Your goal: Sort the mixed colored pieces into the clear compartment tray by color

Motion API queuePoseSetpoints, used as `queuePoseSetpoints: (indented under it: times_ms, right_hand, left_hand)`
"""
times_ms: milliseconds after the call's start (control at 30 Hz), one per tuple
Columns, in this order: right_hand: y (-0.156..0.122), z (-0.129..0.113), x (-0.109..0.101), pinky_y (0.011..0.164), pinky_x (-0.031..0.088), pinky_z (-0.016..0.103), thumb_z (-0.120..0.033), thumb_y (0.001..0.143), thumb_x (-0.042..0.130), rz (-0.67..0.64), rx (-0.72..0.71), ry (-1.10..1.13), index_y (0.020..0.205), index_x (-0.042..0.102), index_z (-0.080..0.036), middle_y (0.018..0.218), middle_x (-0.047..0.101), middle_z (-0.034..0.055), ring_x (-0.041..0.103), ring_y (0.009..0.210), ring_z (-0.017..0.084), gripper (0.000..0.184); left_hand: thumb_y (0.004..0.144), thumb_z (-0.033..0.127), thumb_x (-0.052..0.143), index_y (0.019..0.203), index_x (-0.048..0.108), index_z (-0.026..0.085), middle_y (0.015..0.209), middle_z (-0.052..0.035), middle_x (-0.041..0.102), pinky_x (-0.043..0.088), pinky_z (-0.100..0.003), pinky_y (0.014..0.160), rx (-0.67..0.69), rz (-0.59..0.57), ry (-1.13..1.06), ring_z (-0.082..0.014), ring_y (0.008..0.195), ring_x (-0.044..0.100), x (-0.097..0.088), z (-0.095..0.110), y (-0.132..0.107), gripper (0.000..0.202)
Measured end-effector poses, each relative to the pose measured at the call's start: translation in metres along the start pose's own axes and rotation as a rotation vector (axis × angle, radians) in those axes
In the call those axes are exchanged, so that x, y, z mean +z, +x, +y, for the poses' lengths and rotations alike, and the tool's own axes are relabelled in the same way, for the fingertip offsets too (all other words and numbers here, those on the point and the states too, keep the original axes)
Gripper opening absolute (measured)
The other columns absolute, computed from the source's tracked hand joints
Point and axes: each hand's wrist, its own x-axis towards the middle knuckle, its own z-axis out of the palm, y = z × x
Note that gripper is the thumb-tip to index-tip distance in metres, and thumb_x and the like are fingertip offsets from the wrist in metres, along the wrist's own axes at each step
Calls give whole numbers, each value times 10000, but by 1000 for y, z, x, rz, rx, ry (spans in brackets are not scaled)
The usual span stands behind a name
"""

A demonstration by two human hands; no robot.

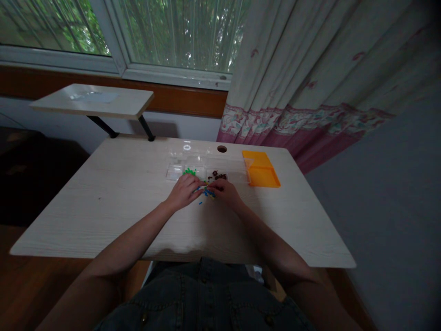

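Note:
Both my hands rest on a pale wooden table over a small heap of mixed beads, mostly blue with a few green and yellow. My left hand lies knuckles up with its fingers curled down onto the heap. My right hand is likewise bent over the beads from the right, fingertips pinched together; what they hold is too small to see. Just behind the hands lies a clear divided tray with green beads in one compartment and dark brown beads in another.
An orange lid or shallow tray lies to the right of the clear tray. A round cable hole is near the table's far edge. A smaller raised table stands behind left, under a window. A curtain hangs at the right.

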Motion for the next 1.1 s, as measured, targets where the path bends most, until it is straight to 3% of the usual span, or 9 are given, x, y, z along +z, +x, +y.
queuePoseSetpoints:
  times_ms: [533, 700, 833, 1100]
  right_hand:
    - [0, 2, 5, 651, 408, 233, -367, 871, 619, -33, -23, -33, 896, 762, -178, 756, 620, 13, 562, 703, 124, 238]
    - [-1, 1, 4, 707, 457, 258, -283, 880, 601, 38, -48, -103, 950, 754, -182, 839, 659, 42, 583, 746, 141, 196]
    - [-4, 0, 3, 816, 475, 308, -213, 894, 568, 106, -88, -304, 998, 741, -180, 924, 660, 80, 588, 859, 182, 205]
    - [-7, -8, 8, 933, 426, 356, -255, 902, 580, 0, -140, -580, 1177, 666, -185, 1037, 627, 103, 537, 1006, 230, 296]
  left_hand:
    - [926, 339, 574, 1024, 685, 243, 912, -55, 645, 450, -374, 853, 9, 40, 1, -210, 934, 556, 0, -4, -1, 176]
    - [915, 374, 585, 966, 672, 235, 936, -61, 650, 441, -397, 872, -117, 91, -21, -222, 956, 556, -3, -9, -2, 173]
    - [916, 378, 582, 947, 655, 227, 959, -55, 646, 437, -403, 893, -253, 173, -52, -220, 970, 551, -7, -14, -2, 171]
    - [907, 374, 596, 903, 684, 221, 911, -45, 628, 433, -407, 880, -398, 251, -48, -222, 941, 547, -2, -28, -3, 176]
